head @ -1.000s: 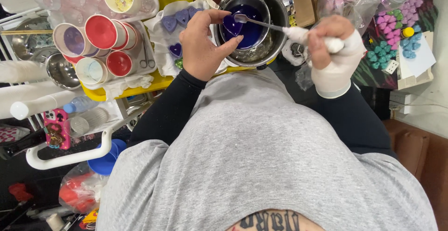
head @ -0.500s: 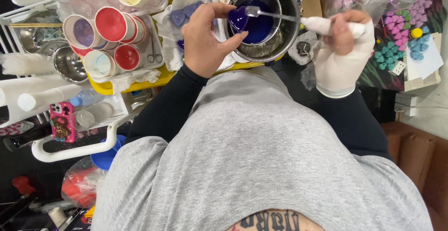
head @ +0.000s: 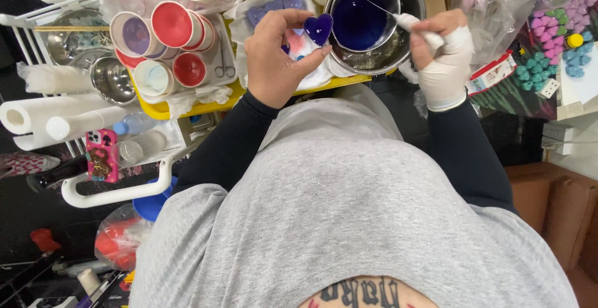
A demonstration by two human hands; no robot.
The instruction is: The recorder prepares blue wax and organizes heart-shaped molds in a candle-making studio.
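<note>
Blue heart-shaped piece (head: 319, 28) sits pinched in the left hand (head: 277, 59) fingers, just beside the metal bowl (head: 364, 18) of blue liquid. The gloved right hand (head: 439, 56) has its fingers clamped on a white-handled stirrer (head: 408, 21) reaching into that bowl, above the yellow tray (head: 205, 99).

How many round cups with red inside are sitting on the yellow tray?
2 clearly: one large red cup near the tray's back, one smaller red cup nearer the person. A red rim peeks from under the purple-tinted cup, so a third may be hidden.
</note>
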